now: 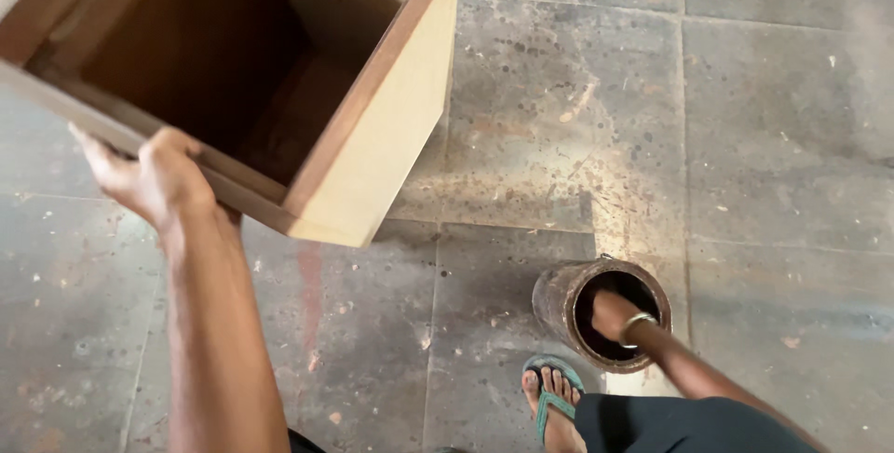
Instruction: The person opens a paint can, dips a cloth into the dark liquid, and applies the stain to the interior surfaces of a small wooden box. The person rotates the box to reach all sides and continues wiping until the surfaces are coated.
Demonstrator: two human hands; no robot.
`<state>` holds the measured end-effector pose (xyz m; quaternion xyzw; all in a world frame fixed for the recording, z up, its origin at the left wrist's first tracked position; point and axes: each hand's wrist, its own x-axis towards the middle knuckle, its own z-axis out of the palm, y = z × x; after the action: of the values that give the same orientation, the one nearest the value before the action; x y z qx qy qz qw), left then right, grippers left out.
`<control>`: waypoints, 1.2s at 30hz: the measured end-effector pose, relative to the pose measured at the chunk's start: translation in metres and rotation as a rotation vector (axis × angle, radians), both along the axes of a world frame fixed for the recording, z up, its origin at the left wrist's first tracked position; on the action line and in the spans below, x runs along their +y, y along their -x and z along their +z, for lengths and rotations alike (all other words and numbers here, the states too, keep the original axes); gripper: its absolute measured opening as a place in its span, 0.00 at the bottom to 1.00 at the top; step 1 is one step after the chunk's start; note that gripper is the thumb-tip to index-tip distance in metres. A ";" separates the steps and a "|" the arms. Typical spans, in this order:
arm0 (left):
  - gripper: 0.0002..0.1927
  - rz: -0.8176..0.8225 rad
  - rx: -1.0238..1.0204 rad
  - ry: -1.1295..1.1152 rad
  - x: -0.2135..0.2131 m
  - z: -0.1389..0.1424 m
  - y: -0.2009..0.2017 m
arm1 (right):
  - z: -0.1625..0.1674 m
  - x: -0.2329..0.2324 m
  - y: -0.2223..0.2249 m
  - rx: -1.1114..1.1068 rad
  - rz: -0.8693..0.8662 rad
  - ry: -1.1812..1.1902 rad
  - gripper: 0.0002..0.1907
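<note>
- Where the view begins, at the near edge right of centre, a foot in a teal flip-flop (552, 397) stands on the stone floor (764, 136), with dark clothing (670, 425) just to its right.
- Right hand (612, 313): reaches down into the open mouth of a rusty metal can (559, 302) standing on the floor just beyond the foot. A metal bangle (638, 321) circles the wrist at the can's rim. The fingers are hidden inside the dark interior, so how far they are spread, and whether they hold anything, cannot be told.
- Left arm (219, 351): rises from the near edge at left towards the far left.
- Left hand (149, 174): closed over the near edge of a wooden box (372, 164), fingers curled under the rim and thumb on the outside, bearing the box from below.
- Wooden box: open-topped, of pale boards outside and darker brown boards inside, held tilted with one corner pointing towards the near centre; it fills the far left of the view and lies well apart from the can. Its interior shows only bare wood.
- Stone floor: grey slabs, stained and scuffed, with a pale scraped patch between box and can, extending to the far right.
</note>
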<state>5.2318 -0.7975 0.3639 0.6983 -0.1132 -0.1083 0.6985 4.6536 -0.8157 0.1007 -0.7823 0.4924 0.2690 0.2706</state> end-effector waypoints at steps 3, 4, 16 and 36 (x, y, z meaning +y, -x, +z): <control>0.53 -0.031 -0.114 0.054 -0.008 -0.009 -0.017 | 0.029 -0.011 0.014 -0.271 -0.151 -0.180 0.15; 0.53 -0.062 -0.171 0.131 -0.008 -0.014 -0.019 | 0.038 -0.014 0.028 -0.333 -0.380 -0.312 0.19; 0.48 -0.140 -0.344 0.178 0.035 -0.012 0.020 | 0.056 0.009 0.143 -1.167 -1.244 -0.582 0.23; 0.47 -0.176 -0.339 0.216 0.101 0.020 0.169 | 0.306 -0.107 -0.184 -0.689 0.156 -0.451 0.26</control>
<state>5.0628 -0.6970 0.3836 0.6150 -0.3004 -0.0370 0.7281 4.8374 -0.9224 0.4068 -0.7827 0.2413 0.1123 0.5627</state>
